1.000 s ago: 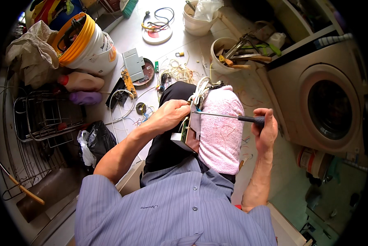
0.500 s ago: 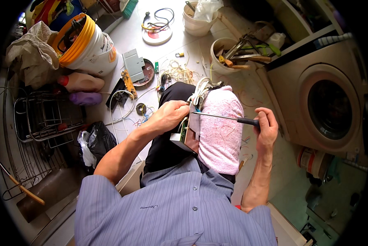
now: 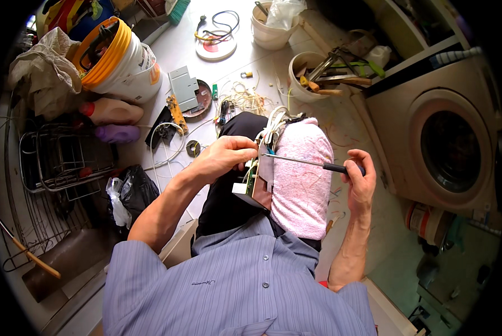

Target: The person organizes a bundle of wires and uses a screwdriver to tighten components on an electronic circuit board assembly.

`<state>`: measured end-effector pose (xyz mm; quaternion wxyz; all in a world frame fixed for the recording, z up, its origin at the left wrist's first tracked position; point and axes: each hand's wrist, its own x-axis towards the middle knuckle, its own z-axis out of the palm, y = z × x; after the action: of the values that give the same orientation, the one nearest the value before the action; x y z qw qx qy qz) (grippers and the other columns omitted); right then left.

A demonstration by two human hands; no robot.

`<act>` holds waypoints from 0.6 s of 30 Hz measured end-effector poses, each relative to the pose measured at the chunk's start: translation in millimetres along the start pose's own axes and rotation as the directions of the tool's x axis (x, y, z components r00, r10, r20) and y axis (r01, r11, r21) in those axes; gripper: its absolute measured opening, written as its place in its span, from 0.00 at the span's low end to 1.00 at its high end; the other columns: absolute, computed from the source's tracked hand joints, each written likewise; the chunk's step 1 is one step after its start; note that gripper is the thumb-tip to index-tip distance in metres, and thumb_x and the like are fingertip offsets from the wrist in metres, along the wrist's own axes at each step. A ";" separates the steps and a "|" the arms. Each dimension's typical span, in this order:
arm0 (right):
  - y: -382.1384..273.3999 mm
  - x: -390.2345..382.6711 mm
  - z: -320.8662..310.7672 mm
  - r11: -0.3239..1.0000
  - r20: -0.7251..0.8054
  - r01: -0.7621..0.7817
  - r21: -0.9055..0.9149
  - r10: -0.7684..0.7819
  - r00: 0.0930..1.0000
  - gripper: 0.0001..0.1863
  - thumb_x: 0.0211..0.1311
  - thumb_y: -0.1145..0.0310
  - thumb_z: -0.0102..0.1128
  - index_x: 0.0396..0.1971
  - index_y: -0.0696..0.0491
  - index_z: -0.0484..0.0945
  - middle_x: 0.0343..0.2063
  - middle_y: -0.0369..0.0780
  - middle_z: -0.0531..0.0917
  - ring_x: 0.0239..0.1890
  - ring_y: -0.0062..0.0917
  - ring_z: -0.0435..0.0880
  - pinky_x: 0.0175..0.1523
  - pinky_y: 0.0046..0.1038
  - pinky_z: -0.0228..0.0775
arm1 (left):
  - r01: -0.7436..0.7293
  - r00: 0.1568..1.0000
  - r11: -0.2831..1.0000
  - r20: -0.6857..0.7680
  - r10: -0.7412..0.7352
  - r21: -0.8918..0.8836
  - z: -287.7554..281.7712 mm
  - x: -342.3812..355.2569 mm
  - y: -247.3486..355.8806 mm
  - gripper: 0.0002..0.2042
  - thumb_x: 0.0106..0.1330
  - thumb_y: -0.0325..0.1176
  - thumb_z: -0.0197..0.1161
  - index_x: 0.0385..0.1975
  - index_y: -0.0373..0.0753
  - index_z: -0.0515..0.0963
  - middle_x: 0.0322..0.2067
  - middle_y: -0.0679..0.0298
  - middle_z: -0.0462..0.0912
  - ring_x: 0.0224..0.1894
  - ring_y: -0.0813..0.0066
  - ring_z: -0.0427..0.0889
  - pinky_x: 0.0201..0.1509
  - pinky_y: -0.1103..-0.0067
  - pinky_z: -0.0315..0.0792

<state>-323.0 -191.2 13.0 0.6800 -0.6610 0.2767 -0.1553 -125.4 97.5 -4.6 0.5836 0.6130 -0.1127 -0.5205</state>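
Head view: holding slim metal-shafted screwdriver (image 3: 334, 167) in curled right hand (image 3: 360, 182); pinching flat-sided circuit unit (image 3: 263, 178) with left hand (image 3: 227, 159) (beside fuzzy pink towel (image 3: 302, 193)).

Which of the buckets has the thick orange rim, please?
The white bucket at upper left, beside the beige cloth; the bag-holding bucket and the tool-holding bucket both have pale rims.

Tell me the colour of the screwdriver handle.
Black. The screwdriver handle, held in the right hand, shows best in the head view.
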 end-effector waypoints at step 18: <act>-7.9 5.3 -3.3 0.997 -0.046 -0.052 -0.065 0.049 0.998 0.11 0.68 0.69 0.64 0.46 0.56 0.78 0.29 0.30 0.73 0.25 0.11 0.69 0.27 0.17 0.60 | -0.008 0.999 0.998 0.049 0.005 0.062 -3.2 9.1 4.9 0.09 0.68 0.35 0.68 0.39 0.36 0.86 0.25 0.75 0.78 0.26 0.88 0.70 0.31 0.86 0.65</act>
<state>-319.5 -197.6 20.0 0.6552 -0.6721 0.3136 -0.1435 -116.8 91.2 -5.8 0.5631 0.6175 -0.1450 -0.5298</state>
